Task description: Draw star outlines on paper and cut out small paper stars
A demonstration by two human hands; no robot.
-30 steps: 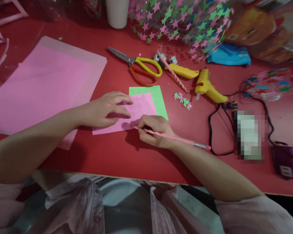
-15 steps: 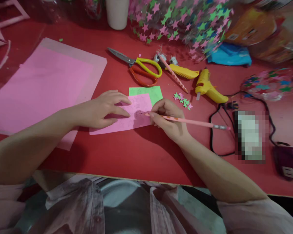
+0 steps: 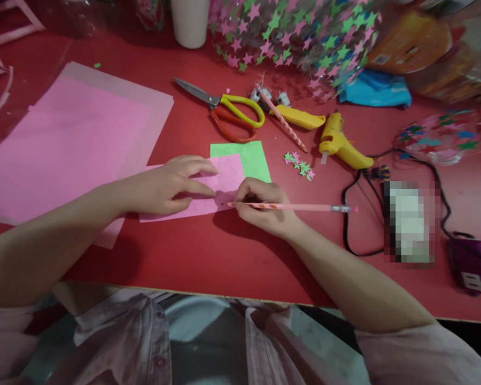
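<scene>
On a red worktop (image 3: pixel 208 262), the right hand (image 3: pixel 269 220) pinches a pencil (image 3: pixel 315 207); its grip is closed around the shaft, near the point. Left of that grip, the left hand (image 3: pixel 176 184) lies palm down with spread fingers, grasping nothing, and covers part of a small pink card (image 3: pixel 230 174). The right hand hides the card's near right corner. A green card (image 3: pixel 256 158), partly covered by the pink one, lies just beyond the grip. Farther beyond are scissors (image 3: pixel 214 101), a second pencil (image 3: pixel 286 125) crossing a yellow handle (image 3: pixel 302 117), and loose stars (image 3: pixel 302 167). Right of the grip are a glue gun (image 3: pixel 339 144) and its black cord (image 3: pixel 346 222). Large pink sheets (image 3: pixel 84 123) spread well to the left.

The held pencil sits over the pink card, its long axis running side to side, almost level. The point faces left, near the card's near edge; whether it touches is unclear. The eraser end faces right, past the wrist.

Count: two pencils, one held; one pair of scissors; one glue gun; two small cards; at least two large sheets. The stars are too small to count surely.
</scene>
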